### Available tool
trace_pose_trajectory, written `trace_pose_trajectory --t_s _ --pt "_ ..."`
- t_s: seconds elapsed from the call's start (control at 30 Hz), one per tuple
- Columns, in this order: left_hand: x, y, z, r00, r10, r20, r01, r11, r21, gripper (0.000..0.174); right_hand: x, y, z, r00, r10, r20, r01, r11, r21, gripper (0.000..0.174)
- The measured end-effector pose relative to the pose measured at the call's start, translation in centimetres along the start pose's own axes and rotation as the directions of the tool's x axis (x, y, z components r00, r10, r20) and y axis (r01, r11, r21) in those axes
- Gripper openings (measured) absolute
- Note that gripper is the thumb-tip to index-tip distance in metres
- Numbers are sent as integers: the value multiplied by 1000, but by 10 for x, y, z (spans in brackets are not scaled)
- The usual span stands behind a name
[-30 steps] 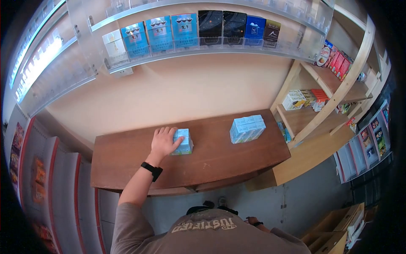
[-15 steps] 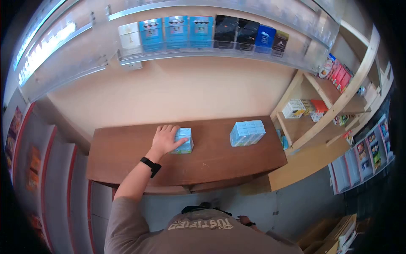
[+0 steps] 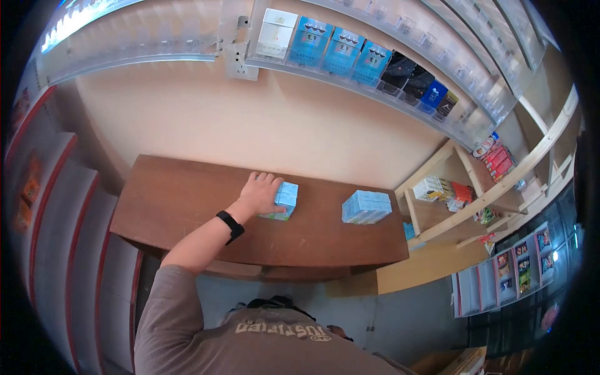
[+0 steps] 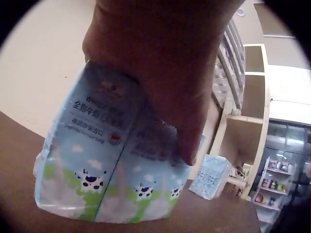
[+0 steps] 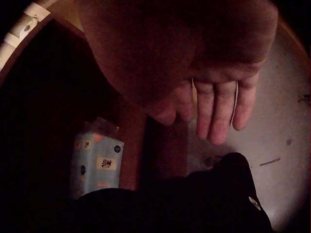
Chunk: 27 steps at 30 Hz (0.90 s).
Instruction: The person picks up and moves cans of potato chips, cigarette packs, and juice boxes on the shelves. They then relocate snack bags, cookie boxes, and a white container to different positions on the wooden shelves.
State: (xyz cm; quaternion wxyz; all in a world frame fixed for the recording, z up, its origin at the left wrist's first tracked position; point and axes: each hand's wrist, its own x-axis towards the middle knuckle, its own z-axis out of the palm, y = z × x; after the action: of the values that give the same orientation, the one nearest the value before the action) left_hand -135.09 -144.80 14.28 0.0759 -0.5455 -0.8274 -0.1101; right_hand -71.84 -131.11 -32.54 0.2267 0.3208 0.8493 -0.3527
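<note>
My left hand (image 3: pixel 259 194) grips a shrink-wrapped pack of milk cartons (image 3: pixel 286 199) from above, on the brown table. In the left wrist view, the thumb lies over the front of the milk carton pack (image 4: pixel 112 160), which has printed cows, green grass and blue sky. The far fingers are mostly hidden behind the hand. A second light-blue pack of cartons (image 3: pixel 367 207) stands apart to the right on the same table. My right hand (image 5: pixel 194 68) hangs low beside my body with its fingers loosely extended, holding nothing.
The brown table (image 3: pixel 187 200) stands against the wall. Above is a clear shelf (image 3: pixel 337 78) with several boxes. Grey tiered racks (image 3: pixel 69 206) are at left, a wooden shelf unit (image 3: pixel 431 225) at right. A light-blue package (image 5: pixel 99 165) sits low near my right hand.
The head view has turned, so table and shelves appear tilted. My left hand stays on the milk carton pack, and the right hand remains low by the body.
</note>
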Motion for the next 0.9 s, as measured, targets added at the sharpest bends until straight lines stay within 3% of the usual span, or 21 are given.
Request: trace_pose_trajectory --t_s 0.13,0.27,0.33,0.4,0.53,0.6,0.73,0.83,0.9 --pt "1 -2 0 1000 -21 21 21 1000 -19 80 -50 -67 -13 986 160 40 -165 951 263 34" --pt "-2 -4 -7 1000 -1 -12 0 998 -63 76 -98 -154 -29 935 339 99 -340 788 513 32" --pt "0 -5 3 998 28 -56 -34 994 -109 73 -128 -165 -24 903 414 114 -398 710 581 32" --pt "0 -5 -4 1000 0 -19 -2 994 -106 75 -136 -157 -11 763 556 331 -497 177 849 34" --pt "0 -4 -3 998 13 -66 -20 994 -109 74 -165 -161 -1 712 611 347 -487 73 870 33" --pt "0 0 -6 999 18 -41 -22 996 -92 74 -177 -168 4 645 691 326 -479 34 877 24" --pt "2 -2 1 997 32 -71 -39 993 -107 77 -188 -159 25 699 603 385 -355 -175 918 18" --pt "9 1 -4 996 -5 84 8 999 -34 84 -195 -163 34 738 583 340 -295 -174 939 21" --pt "16 1 -8 990 11 143 -11 1000 -3 84 -199 -159 42 705 625 335 -345 -111 932 22"
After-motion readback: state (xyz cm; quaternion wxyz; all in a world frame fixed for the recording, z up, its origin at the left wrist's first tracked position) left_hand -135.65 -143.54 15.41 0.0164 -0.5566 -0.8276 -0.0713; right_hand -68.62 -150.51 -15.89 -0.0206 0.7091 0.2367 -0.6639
